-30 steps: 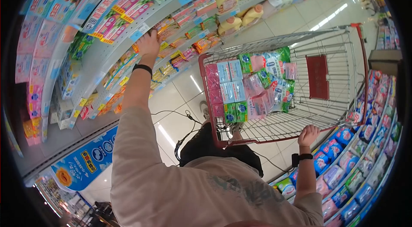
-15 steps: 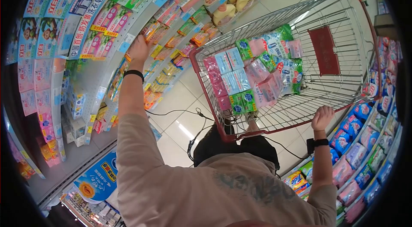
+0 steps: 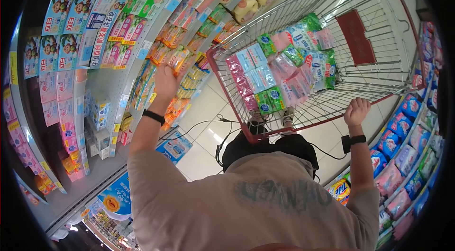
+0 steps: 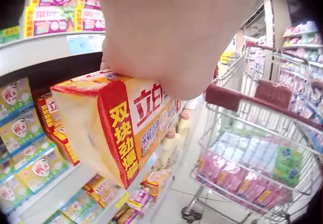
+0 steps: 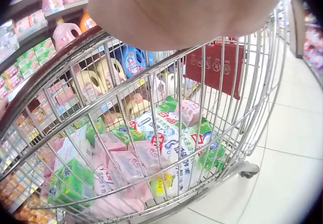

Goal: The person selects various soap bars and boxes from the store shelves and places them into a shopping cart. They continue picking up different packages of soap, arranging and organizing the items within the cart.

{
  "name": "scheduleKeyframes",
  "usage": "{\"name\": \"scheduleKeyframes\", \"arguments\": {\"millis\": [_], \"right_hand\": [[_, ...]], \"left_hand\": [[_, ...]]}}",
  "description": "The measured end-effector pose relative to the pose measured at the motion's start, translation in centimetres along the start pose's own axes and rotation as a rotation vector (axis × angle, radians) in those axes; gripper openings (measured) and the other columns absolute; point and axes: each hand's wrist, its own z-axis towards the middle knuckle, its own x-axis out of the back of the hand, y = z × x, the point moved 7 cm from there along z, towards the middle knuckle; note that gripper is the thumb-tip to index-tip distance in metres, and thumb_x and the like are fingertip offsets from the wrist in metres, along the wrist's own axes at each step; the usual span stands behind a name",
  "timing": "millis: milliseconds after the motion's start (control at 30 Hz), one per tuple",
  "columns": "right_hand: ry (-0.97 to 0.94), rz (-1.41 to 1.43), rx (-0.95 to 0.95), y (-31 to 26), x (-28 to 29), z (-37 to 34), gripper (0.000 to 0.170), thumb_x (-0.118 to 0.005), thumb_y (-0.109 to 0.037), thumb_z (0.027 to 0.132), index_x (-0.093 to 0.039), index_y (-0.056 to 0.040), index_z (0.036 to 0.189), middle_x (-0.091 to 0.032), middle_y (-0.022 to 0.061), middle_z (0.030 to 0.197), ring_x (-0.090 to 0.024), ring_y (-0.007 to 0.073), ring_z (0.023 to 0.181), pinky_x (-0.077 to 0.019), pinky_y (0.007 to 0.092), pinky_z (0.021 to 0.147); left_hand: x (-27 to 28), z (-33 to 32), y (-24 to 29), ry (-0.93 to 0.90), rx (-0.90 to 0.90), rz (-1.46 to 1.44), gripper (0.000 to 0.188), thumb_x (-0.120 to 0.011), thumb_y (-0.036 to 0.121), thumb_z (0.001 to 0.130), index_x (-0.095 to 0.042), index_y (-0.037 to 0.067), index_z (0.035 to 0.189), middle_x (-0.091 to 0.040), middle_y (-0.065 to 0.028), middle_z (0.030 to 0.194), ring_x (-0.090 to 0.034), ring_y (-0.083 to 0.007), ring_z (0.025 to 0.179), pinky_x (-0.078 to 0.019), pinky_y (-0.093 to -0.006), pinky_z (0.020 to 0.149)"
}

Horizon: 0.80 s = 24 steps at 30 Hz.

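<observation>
My left hand grips a yellow-and-red twin pack of laundry soap in front of the lower shelves. In the left wrist view the pack tilts below the palm, with most of the fingers hidden behind the hand. On the other side, my right hand curls over the side rail of a metal shopping cart with red trim. Inside the cart lie light-blue packs, pink packs, green packs and white-and-green bags.
Shelves of boxed soap and yellow detergent jugs run along the left. Bagged detergent lines the right side. A black cable hangs near the person's legs above the tiled floor.
My left hand has come back from the shelf, bringing the soap pack out toward the cart. The right hand stays on the cart rail while the head view shifts.
</observation>
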Motion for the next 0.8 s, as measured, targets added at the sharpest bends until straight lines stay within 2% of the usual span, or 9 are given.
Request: {"name": "scheduleKeyframes", "arguments": {"millis": [33,233,367,433,500,567,633,767,800], "right_hand": [[0.022,-0.004,0.013,0.1,-0.1,0.1,0.018,-0.053,-0.026,0.075,-0.056,-0.008,0.073,-0.053,0.0115,0.08,-0.05,0.0327,0.082,-0.0373,0.047,0.084],[0.056,0.014,0.003,-0.6,1.3,0.8,0.014,-0.059,-0.023,0.072,-0.059,-0.0087,0.074,-0.055,0.0085,0.078,-0.052,0.0303,0.079,-0.0375,0.0466,0.083],[0.086,0.047,0.01,-0.4,1.3,0.4,0.014,-0.059,-0.023,0.073,-0.06,-0.0094,0.073,-0.054,0.0073,0.076,-0.052,0.0293,0.077,-0.0372,0.0461,0.081],[0.108,0.055,0.007,-0.2,1.4,0.4,0.013,-0.06,-0.023,0.072,-0.06,-0.0097,0.073,-0.054,0.0073,0.076,-0.052,0.0292,0.076,-0.0371,0.046,0.08],[0.145,0.076,0.007,-0.2,1.6,0.4,0.014,-0.06,-0.024,0.071,-0.059,-0.01,0.071,-0.054,0.0075,0.076,-0.052,0.0293,0.076,-0.0371,0.0461,0.08],[0.19,0.075,0.026,-0.2,1.5,0.1,0.014,-0.061,-0.024,0.071,-0.059,-0.0103,0.07,-0.054,0.0078,0.075,-0.052,0.0294,0.076,-0.0371,0.046,0.079],[0.238,0.08,0.046,-0.3,1.9,0.3,0.016,-0.062,-0.026,0.069,-0.057,-0.0102,0.069,-0.054,0.0084,0.074,-0.052,0.03,0.076,-0.0369,0.0459,0.079],[0.239,0.109,0.061,-0.1,1.7,0.1,0.018,-0.062,-0.027,0.071,-0.059,-0.0093,0.072,-0.053,0.0086,0.074,-0.051,0.0301,0.074,-0.0362,0.0459,0.075],[0.249,0.12,0.057,-0.4,2.2,0.4,0.017,-0.059,-0.024,0.073,-0.053,-0.0102,0.066,-0.052,0.0095,0.071,-0.05,0.0315,0.073,-0.0358,0.0457,0.074]], "left_hand": [[0.5,-0.4,1.2,-0.056,-0.007,-0.065,0.054,-0.08,0.038,0.083,-0.053,-0.003,0.105,-0.057,-0.0241,0.112,-0.058,-0.0421,0.097,-0.0489,-0.0503,0.083],[10.4,0.2,11.3,0.118,-0.056,-0.199,0.054,-0.08,0.035,0.084,-0.051,-0.005,0.105,-0.056,-0.0251,0.107,-0.058,-0.0426,0.095,-0.0482,-0.0497,0.081],[13.1,2.6,18.0,0.0,0.186,-0.531,0.051,-0.077,0.034,0.088,-0.05,-0.006,0.106,-0.056,-0.0257,0.1,-0.06,-0.0414,0.09,-0.048,-0.0478,0.078],[10.2,3.9,22.0,-0.224,0.352,-0.627,0.054,-0.074,0.04,0.09,-0.051,-0.006,0.109,-0.061,-0.0226,0.096,-0.063,-0.038,0.085,-0.05,-0.0469,0.075],[7.7,5.0,27.2,-0.33,0.459,-0.911,0.062,-0.072,0.047,0.09,-0.052,-0.006,0.113,-0.066,-0.0218,0.098,-0.067,-0.0348,0.087,-0.0528,-0.0461,0.076],[0.1,3.6,31.0,-0.52,0.728,-1.009,0.073,-0.072,0.056,0.087,-0.051,-0.007,0.117,-0.068,-0.0238,0.106,-0.069,-0.0333,0.095,-0.0544,-0.0447,0.083],[-11.2,1.6,34.9,-0.677,0.855,-1.111,0.08,-0.071,0.062,0.084,-0.051,-0.007,0.118,-0.069,-0.0243,0.109,-0.07,-0.0345,0.097,-0.0552,-0.0446,0.084],[-19.1,1.5,42.9,-0.675,0.984,-1.181,0.079,-0.068,0.057,0.088,-0.05,-0.006,0.132,-0.068,-0.023,0.116,-0.07,-0.0361,0.1,-0.0551,-0.0464,0.086],[-17.6,2.3,44.1,-0.672,1.017,-1.138,0.075,-0.067,0.055,0.089,-0.053,-0.005,0.131,-0.067,-0.0239,0.12,-0.069,-0.0363,0.105,-0.054,-0.0462,0.089]]}}
